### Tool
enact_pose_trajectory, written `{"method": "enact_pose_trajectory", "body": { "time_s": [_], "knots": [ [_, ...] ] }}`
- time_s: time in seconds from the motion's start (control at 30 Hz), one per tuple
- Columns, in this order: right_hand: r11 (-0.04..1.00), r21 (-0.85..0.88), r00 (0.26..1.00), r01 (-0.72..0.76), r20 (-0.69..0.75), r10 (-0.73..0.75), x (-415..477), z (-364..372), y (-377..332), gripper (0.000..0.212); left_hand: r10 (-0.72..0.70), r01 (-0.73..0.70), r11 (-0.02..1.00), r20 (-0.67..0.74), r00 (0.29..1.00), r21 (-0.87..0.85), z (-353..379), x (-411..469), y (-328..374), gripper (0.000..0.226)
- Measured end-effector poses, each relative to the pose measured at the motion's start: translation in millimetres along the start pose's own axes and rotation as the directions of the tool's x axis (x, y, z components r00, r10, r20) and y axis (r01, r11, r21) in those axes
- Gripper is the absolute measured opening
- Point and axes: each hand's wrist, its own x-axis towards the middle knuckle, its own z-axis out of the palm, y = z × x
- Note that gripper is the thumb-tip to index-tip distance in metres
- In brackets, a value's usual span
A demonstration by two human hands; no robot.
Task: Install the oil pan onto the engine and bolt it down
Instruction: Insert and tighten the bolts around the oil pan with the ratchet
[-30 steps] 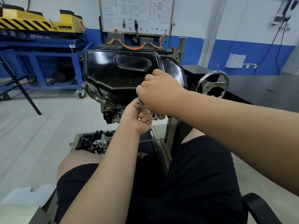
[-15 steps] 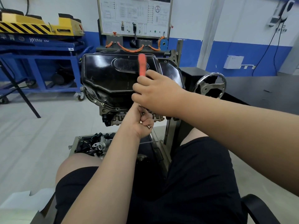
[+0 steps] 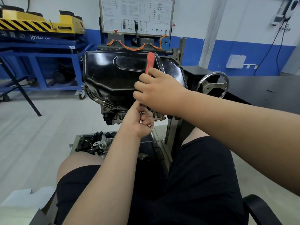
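Left hand [image 3: 136, 121] clutching bolts [image 3: 149, 125], right hand [image 3: 156, 90] — red-handled tool [image 3: 150, 62]

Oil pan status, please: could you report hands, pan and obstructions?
Right hand grips red-handled tool; left hand holds loose bolts. Oil pan sits on engine. Nothing blocking.

Red-handled tool [image 3: 150, 62]: working end hidden under my right grip [image 3: 159, 91].
Bolts [image 3: 140, 121]: mostly buried in my left grip [image 3: 136, 122]; count cannot be told.
Oil pan [image 3: 110, 73]: edge nearest my right grip covered.
Wall chart [image 3: 136, 13], beyond both grips: print too small to read, top cut off.
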Motion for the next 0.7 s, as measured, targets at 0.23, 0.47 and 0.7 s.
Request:
{"method": "enact_pose_trajectory", "body": {
  "time_s": [0.23, 0.47, 0.7],
  "knots": [
    [0.997, 0.060, 0.992, -0.050, 0.119, 0.043, 6.7, 0.6, 5.0, 0.026, 0.069, -0.066, 0.997, 0.095, 0.993, -0.032, -2.4, -0.3, 0.9, 0.035],
    [0.995, 0.081, 0.997, 0.064, 0.026, -0.067, -1.1, 2.4, -0.6, 0.030, 0.005, -0.005, 1.000, -0.028, 1.000, -0.004, -1.0, 3.2, -0.2, 0.051],
    [0.998, 0.060, 0.992, 0.033, 0.119, -0.040, 2.1, 2.8, 4.0, 0.022, -0.003, 0.002, 0.998, 0.014, 1.000, 0.065, -3.0, -4.3, -0.9, 0.058]
  ]
}}
